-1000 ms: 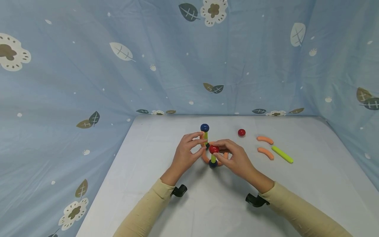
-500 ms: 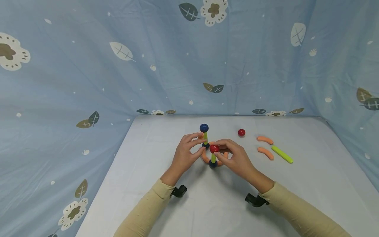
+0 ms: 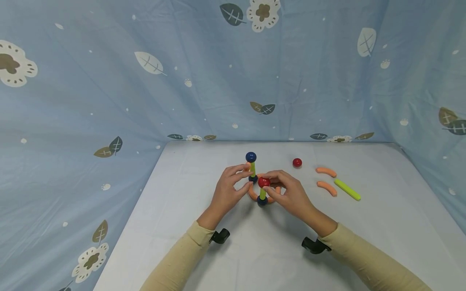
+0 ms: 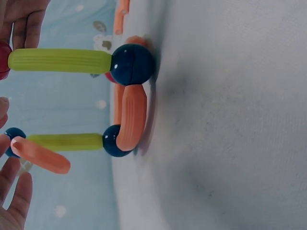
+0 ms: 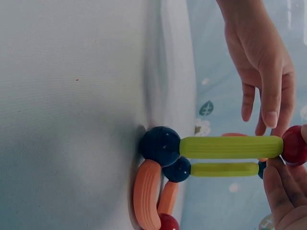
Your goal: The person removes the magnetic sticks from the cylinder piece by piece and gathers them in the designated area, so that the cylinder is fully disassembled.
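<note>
A magnetic stick-and-ball frame stands on the table, with orange curved rods (image 4: 132, 115) and dark blue balls (image 4: 132, 64) at its base. Two green rods (image 5: 230, 147) rise from it. My right hand (image 3: 291, 198) pinches the red ball (image 3: 264, 182) atop the nearer green rod. A blue ball (image 3: 251, 157) caps the farther one, and an orange curved rod (image 4: 43, 155) sticks out from that ball. My left hand (image 3: 229, 190) is beside this farther post, fingers extended and thumb apart; a fingertip is at the ball, though firm contact is hard to tell.
Right of the frame lie a loose red ball (image 3: 297, 162), two orange curved rods (image 3: 326, 188) and a straight green rod (image 3: 347, 190). The white table (image 3: 174, 182) meets a blue patterned curtain (image 3: 204, 89) at its far edge.
The farther post and its blue ball have shifted slightly left, and the red ball has moved slightly right and up with my right fingers. Both hands stay almost where they were.
</note>
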`<state>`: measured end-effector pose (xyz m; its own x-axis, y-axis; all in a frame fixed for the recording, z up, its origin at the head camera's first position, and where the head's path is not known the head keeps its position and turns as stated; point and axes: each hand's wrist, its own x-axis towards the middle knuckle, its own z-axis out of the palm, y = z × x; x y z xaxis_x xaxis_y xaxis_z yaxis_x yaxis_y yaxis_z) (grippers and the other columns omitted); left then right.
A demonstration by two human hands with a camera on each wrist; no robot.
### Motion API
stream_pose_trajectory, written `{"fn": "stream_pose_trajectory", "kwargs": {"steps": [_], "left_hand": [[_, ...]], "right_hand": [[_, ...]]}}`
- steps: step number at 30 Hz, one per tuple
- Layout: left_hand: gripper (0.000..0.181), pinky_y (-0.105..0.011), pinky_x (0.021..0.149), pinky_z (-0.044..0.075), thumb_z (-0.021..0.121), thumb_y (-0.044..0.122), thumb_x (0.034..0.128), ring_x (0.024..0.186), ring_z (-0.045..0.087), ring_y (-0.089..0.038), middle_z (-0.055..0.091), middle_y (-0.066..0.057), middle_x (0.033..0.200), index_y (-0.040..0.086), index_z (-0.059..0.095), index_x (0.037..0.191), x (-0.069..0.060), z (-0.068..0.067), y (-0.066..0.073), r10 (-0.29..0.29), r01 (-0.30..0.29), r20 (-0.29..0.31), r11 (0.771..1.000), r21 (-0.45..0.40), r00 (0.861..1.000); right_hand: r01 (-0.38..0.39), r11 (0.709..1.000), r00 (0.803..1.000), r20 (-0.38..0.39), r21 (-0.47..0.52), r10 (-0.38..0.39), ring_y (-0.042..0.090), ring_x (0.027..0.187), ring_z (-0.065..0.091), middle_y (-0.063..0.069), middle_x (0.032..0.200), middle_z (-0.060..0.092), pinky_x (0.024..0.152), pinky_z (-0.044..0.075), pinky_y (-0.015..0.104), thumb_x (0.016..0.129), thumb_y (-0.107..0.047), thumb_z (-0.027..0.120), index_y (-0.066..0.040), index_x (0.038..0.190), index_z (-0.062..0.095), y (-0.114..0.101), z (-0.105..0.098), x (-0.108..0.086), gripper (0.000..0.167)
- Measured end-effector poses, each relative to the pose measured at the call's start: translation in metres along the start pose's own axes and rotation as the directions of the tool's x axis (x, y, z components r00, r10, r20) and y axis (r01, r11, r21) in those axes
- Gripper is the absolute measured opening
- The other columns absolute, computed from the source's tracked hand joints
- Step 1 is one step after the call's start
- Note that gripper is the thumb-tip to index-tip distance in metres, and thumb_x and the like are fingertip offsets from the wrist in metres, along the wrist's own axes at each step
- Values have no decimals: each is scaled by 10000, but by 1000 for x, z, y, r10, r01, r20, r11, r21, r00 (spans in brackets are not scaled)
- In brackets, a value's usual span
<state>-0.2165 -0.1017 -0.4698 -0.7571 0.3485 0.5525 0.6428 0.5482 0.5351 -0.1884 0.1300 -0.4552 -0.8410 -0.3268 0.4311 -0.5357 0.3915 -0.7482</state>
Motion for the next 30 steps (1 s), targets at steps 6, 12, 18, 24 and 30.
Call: {"fn": "stream_pose_trajectory", "kwargs": {"steps": [6, 12, 18, 24, 30], "left_hand": [[279, -407, 1055, 469, 791, 135, 903, 1244, 538, -204, 637, -23, 1327, 81, 757, 1175, -3, 3, 1, -18, 18, -2, 1000, -5, 1000], [265, -409, 1011, 504, 758, 170, 934, 1191, 580, -182, 662, -6, 1244, 111, 748, 1192, -10, 7, 2, -45, 45, 4, 999, -18, 999], [255, -362, 892, 549, 748, 157, 938, 1082, 631, -163, 695, 22, 1183, 137, 741, 1192, -18, 15, 1, -54, 55, 19, 997, -46, 998], [292, -323, 859, 565, 768, 155, 924, 992, 682, -186, 725, -6, 1130, 105, 720, 1209, -25, 25, 1, -70, 79, 81, 991, -104, 994], [300, -295, 879, 577, 763, 115, 924, 1009, 708, -175, 730, -52, 1112, 45, 696, 1208, -30, 33, 2, -124, 148, 131, 969, -198, 984]], "right_hand": [[0, 1000, 1000, -4, 1, 0, 97, 905, 665, -14, 1128, 675, 744, 600, 462, 921, -118, 769, -129, 1252, 653, 1, 0, 0, 351], [-5, 1000, 1000, -3, -1, 5, 104, 911, 666, -3, 1135, 673, 770, 602, 470, 919, -102, 769, -118, 1258, 650, 0, 0, 0, 360], [-6, 1000, 1000, -1, 7, 6, 100, 922, 668, -13, 1144, 671, 776, 603, 391, 921, -107, 767, -133, 1269, 651, 0, 0, 0, 368], [2, 1000, 1000, -5, 2, -2, 102, 934, 662, -22, 1152, 667, 758, 597, 375, 925, -109, 763, -130, 1284, 652, 0, 0, 0, 377], [6, 1000, 1000, -6, 3, -5, 110, 910, 649, -17, 1170, 664, 712, 586, 409, 928, -118, 762, -114, 1283, 657, -1, 1, 0, 370]]}}
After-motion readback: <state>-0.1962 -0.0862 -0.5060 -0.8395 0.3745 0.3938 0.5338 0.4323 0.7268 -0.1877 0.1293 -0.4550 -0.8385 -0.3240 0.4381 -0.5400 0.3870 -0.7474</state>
